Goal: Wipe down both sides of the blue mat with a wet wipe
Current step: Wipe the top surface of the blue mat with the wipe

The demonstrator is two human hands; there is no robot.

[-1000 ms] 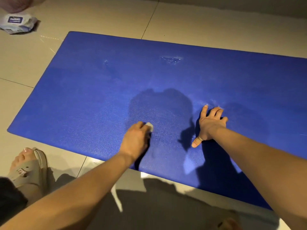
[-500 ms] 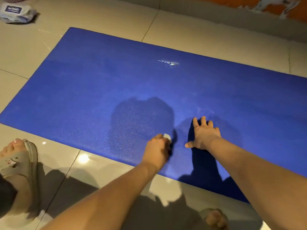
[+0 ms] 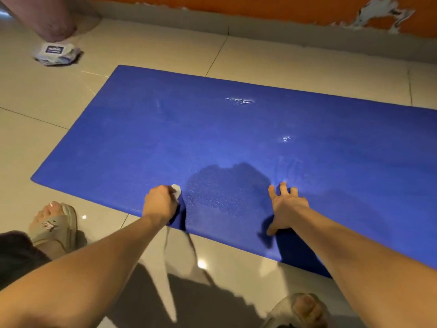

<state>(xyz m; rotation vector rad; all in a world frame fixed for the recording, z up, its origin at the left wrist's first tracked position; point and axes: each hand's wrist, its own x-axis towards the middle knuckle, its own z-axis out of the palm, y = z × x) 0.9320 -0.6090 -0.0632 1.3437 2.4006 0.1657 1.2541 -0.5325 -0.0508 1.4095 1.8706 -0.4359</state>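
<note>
**Head view: wipe pressed to the near edge of the blue mat (image 3: 212,138)**

Pale glossy floor tiles (image 3: 307,67) fill most of the frame, and the mat lies flat on them. It runs from the left of centre out past the right edge. Along the top of the frame is an orange wall (image 3: 260,8) with paint flaking off at the upper right.

My arms reach in from the bottom, with the hands well apart. My right hand (image 3: 285,207) is at the lower centre-right. Its fingers are spread and it is planted flat on the mat just inside the near edge. My left hand (image 3: 160,203) is at centre-left on that same edge, its fingers curled round a wadded white wet wipe (image 3: 176,189) that is held down on the mat surface.

My left sandal (image 3: 55,228) is on the tile at the lower left. My right sandal (image 3: 300,311) shows at the bottom edge.

A pack of wipes (image 3: 58,53) sits on the floor at the upper left, clear of the mat. A small shiny wet streak (image 3: 238,100) glints on the mat above centre.
</note>
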